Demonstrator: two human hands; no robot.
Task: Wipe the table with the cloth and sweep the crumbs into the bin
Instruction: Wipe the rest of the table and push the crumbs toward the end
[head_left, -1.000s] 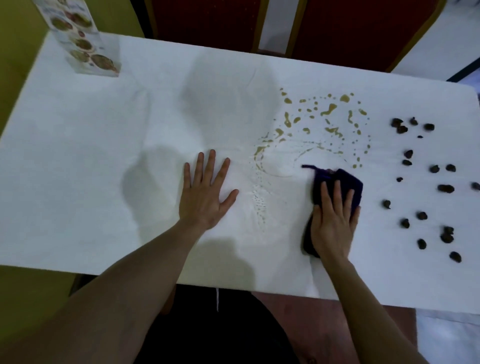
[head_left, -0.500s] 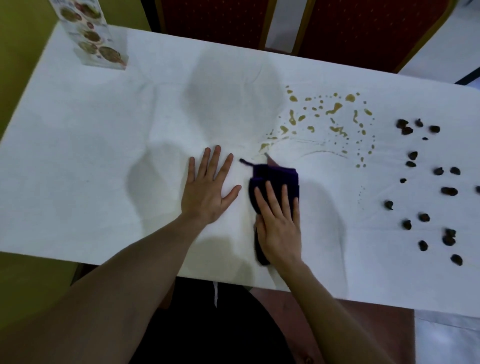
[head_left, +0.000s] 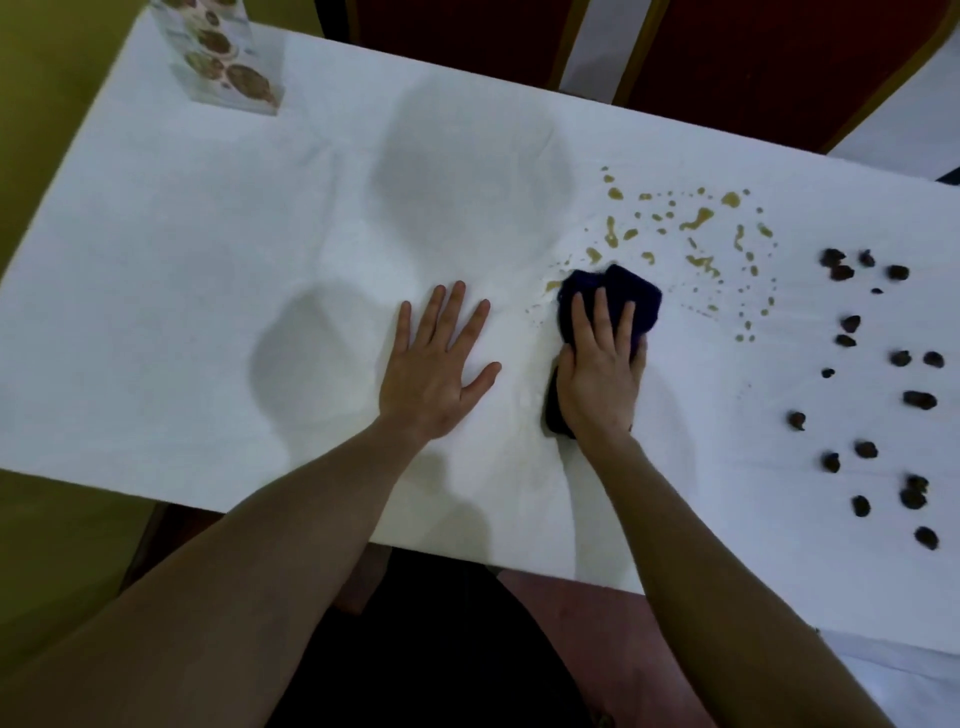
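Pressing the dark cloth (head_left: 628, 296) flat to the white desk (head_left: 208, 260) with the right hand (head_left: 600, 379), fingers straight and close together on top of it. Cloth right at the near-left edge of the brownish spill drops (head_left: 696, 221). Left hand (head_left: 434, 374) just beside, palm down on the desk, fingers spread wide, holding nothing. Dark crumbs (head_left: 883, 384) scattered well off to the right. Menu stand (head_left: 223, 57) at the far left corner.

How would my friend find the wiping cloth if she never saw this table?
Look at the white table, near the middle of its front half. The cloth lies under the right hand, beside the yellow-brown spill spots. It is one big dark blue-purple wad, unlike the small brown crumbs scattered farther right.
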